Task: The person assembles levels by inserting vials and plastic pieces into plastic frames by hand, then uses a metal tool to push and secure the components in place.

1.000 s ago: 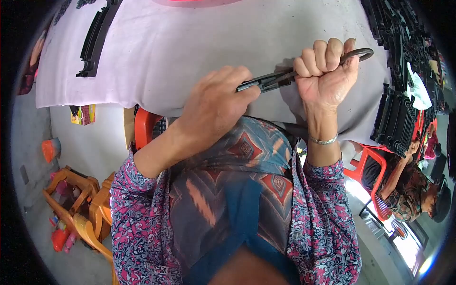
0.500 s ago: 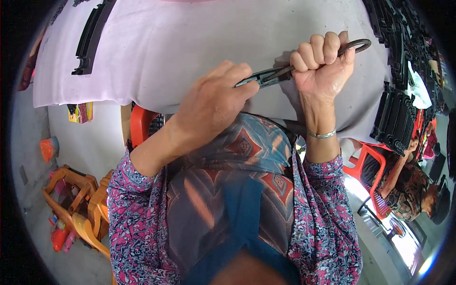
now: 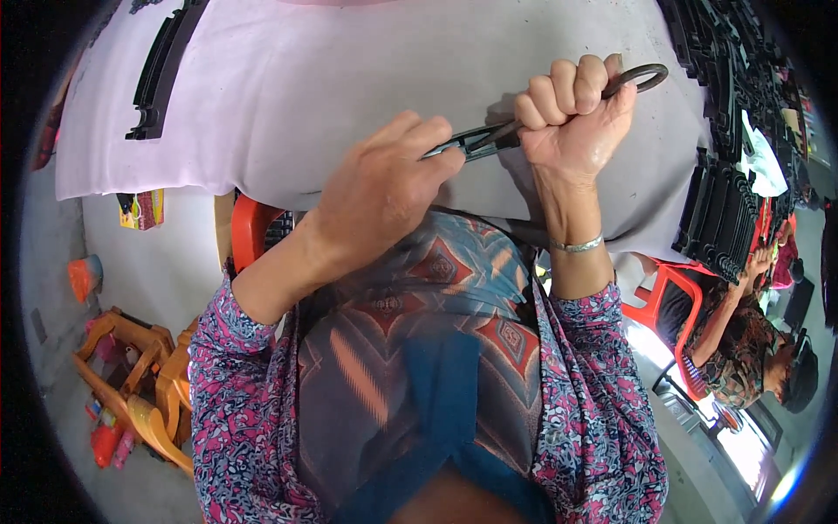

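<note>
In front of my body, over the near edge of the cloth-covered table, my left hand [image 3: 380, 196] pinches a dark plastic strip [image 3: 478, 144]. My right hand [image 3: 572, 113] is a fist, palm side up, wrapped round dark metal scissors. One loop of the scissors [image 3: 646, 67] sticks out past the thumb. From the other side of the fist a narrow blade [image 3: 504, 132] reaches left and lies against the strip. The scissors' middle is hidden in my fingers, and the strip's left end is covered by my left hand.
A pale cloth [image 3: 349, 79] covers the table. A long black plastic part [image 3: 161, 83] lies at its far left. Black parts [image 3: 720, 214] are stacked along the right edge, near a red chair [image 3: 668, 293] and another person [image 3: 742, 349]. Wooden furniture [image 3: 131, 375] stands lower left.
Both hands have shifted a little to the left, the right one slightly more, so they are nearer each other. Their grips look the same. The whole view has drifted slightly.
</note>
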Action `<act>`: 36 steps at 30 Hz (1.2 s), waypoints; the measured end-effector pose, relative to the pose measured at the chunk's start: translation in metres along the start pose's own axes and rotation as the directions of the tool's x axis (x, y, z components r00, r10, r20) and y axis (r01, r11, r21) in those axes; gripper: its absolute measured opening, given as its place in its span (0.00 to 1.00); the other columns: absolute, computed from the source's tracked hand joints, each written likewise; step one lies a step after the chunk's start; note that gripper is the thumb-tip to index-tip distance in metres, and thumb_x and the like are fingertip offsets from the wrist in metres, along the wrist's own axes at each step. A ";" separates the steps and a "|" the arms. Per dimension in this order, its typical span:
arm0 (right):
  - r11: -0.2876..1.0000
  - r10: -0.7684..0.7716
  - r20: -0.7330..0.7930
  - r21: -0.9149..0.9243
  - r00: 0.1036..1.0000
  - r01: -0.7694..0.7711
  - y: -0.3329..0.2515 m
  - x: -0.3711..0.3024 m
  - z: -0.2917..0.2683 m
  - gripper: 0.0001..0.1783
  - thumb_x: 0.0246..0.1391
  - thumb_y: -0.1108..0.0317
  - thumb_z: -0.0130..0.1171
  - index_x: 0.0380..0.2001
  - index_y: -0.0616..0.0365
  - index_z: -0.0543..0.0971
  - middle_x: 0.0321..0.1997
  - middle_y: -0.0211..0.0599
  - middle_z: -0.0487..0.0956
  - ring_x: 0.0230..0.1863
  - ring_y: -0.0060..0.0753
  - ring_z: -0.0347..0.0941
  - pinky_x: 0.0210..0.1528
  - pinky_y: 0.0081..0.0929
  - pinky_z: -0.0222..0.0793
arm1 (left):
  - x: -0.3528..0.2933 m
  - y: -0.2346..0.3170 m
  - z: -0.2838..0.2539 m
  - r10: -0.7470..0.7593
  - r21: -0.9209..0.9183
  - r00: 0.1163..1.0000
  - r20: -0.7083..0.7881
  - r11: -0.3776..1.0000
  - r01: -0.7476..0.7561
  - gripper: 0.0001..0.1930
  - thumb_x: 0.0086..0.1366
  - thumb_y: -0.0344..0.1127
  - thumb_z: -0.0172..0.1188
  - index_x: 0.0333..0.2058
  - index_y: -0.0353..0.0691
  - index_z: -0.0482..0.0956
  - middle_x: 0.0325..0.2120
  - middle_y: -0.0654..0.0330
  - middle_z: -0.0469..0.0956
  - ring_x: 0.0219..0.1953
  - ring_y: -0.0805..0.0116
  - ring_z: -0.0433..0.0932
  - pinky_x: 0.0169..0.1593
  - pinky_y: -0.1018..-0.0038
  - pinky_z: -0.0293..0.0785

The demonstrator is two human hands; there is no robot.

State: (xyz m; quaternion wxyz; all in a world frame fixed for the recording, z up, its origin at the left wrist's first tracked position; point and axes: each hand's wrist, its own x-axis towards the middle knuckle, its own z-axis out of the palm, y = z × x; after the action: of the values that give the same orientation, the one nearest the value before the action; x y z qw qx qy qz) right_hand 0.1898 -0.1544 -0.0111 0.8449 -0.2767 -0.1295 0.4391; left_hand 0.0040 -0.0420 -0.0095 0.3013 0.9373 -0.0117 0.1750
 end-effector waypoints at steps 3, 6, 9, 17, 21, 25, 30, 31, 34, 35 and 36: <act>1.000 -0.026 0.007 -0.018 1.000 0.026 0.001 0.000 0.003 0.30 0.64 0.41 0.35 0.14 0.48 0.55 0.12 0.22 0.48 0.14 0.20 0.37 0.16 0.24 0.32 | 0.000 0.001 0.000 -0.002 0.008 1.000 -0.004 1.000 0.002 0.12 0.52 0.22 0.60 0.38 0.37 0.77 0.34 0.57 0.73 0.36 0.56 0.73 0.37 0.64 0.74; 0.999 -0.028 -0.041 -0.038 0.999 0.026 0.001 0.000 0.006 0.29 0.64 0.43 0.35 0.14 0.48 0.55 0.13 0.22 0.47 0.14 0.20 0.36 0.16 0.24 0.32 | 0.000 0.001 0.001 0.015 0.025 1.000 -0.020 1.000 -0.015 0.12 0.52 0.22 0.60 0.38 0.36 0.77 0.34 0.57 0.73 0.36 0.56 0.74 0.37 0.64 0.74; 0.995 -0.032 -0.062 -0.094 0.998 0.026 0.001 0.001 0.009 0.28 0.63 0.44 0.35 0.14 0.48 0.54 0.13 0.23 0.47 0.14 0.20 0.36 0.16 0.24 0.31 | 0.000 0.002 0.000 0.014 0.026 1.000 -0.023 1.000 -0.013 0.12 0.52 0.22 0.60 0.37 0.36 0.77 0.33 0.57 0.73 0.36 0.56 0.74 0.38 0.64 0.74; 0.993 -0.046 -0.096 -0.117 0.994 0.034 -0.001 -0.002 0.009 0.28 0.64 0.44 0.36 0.14 0.48 0.54 0.14 0.23 0.47 0.14 0.21 0.37 0.17 0.24 0.32 | -0.002 0.001 0.004 0.024 0.019 0.998 -0.052 1.000 -0.023 0.09 0.53 0.24 0.57 0.35 0.36 0.76 0.33 0.56 0.72 0.36 0.56 0.72 0.37 0.64 0.73; 0.997 -0.012 -0.091 -0.078 0.996 0.005 0.000 -0.002 0.008 0.28 0.64 0.43 0.36 0.15 0.49 0.55 0.14 0.23 0.48 0.15 0.21 0.37 0.17 0.24 0.33 | -0.003 -0.001 0.004 0.024 0.017 0.998 -0.058 1.000 -0.023 0.06 0.54 0.27 0.54 0.33 0.36 0.74 0.33 0.56 0.70 0.35 0.56 0.71 0.36 0.64 0.73; 0.998 0.006 -0.040 -0.064 0.999 -0.009 -0.003 -0.002 0.002 0.29 0.63 0.41 0.38 0.16 0.49 0.56 0.14 0.23 0.48 0.15 0.21 0.38 0.18 0.24 0.34 | -0.001 0.000 0.002 0.031 0.015 0.998 -0.046 0.999 -0.030 0.06 0.55 0.27 0.54 0.33 0.37 0.73 0.32 0.57 0.69 0.35 0.56 0.71 0.36 0.64 0.72; 0.999 0.031 -0.023 0.041 0.999 -0.030 -0.003 -0.001 0.003 0.29 0.63 0.40 0.38 0.15 0.48 0.56 0.14 0.22 0.48 0.15 0.20 0.38 0.18 0.24 0.34 | -0.001 0.000 0.001 0.027 0.027 0.998 -0.051 0.999 -0.025 0.05 0.54 0.27 0.54 0.32 0.37 0.73 0.31 0.57 0.68 0.34 0.56 0.70 0.35 0.65 0.72; 1.000 0.021 -0.013 0.007 1.000 -0.021 -0.003 -0.001 0.003 0.29 0.63 0.40 0.38 0.15 0.48 0.56 0.14 0.22 0.48 0.15 0.20 0.38 0.18 0.24 0.33 | -0.002 0.000 0.001 0.027 0.026 0.998 -0.051 0.999 -0.025 0.05 0.54 0.27 0.54 0.32 0.37 0.73 0.31 0.57 0.68 0.34 0.56 0.70 0.35 0.65 0.72; 1.000 0.014 0.001 -0.020 1.000 -0.014 -0.003 -0.002 0.003 0.30 0.63 0.39 0.38 0.15 0.48 0.56 0.14 0.22 0.48 0.15 0.20 0.38 0.18 0.24 0.33 | -0.004 -0.001 0.000 -0.007 0.007 1.000 -0.002 1.000 0.007 0.15 0.50 0.22 0.62 0.39 0.37 0.77 0.36 0.56 0.74 0.36 0.55 0.73 0.37 0.63 0.73; 1.000 0.016 0.005 -0.012 1.000 -0.016 -0.004 -0.002 0.003 0.30 0.63 0.39 0.39 0.15 0.48 0.56 0.14 0.22 0.48 0.15 0.20 0.38 0.18 0.24 0.33 | -0.003 -0.001 -0.001 -0.010 0.005 1.000 0.000 1.000 0.010 0.15 0.49 0.22 0.62 0.39 0.37 0.77 0.36 0.56 0.74 0.36 0.55 0.73 0.37 0.63 0.73; 1.000 0.017 0.004 -0.013 1.000 -0.017 -0.004 -0.002 0.003 0.30 0.63 0.39 0.39 0.15 0.48 0.56 0.14 0.22 0.48 0.15 0.20 0.38 0.18 0.24 0.33 | -0.003 0.000 -0.001 -0.012 0.002 1.000 0.002 1.000 0.012 0.15 0.49 0.22 0.62 0.39 0.37 0.77 0.36 0.56 0.74 0.36 0.55 0.73 0.37 0.63 0.73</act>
State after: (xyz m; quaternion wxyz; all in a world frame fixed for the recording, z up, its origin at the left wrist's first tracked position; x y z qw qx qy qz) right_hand 0.1896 -0.1567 -0.0061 0.8392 -0.2821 -0.1318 0.4459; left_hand 0.0006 -0.0414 -0.0100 0.3015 0.9378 -0.0062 0.1723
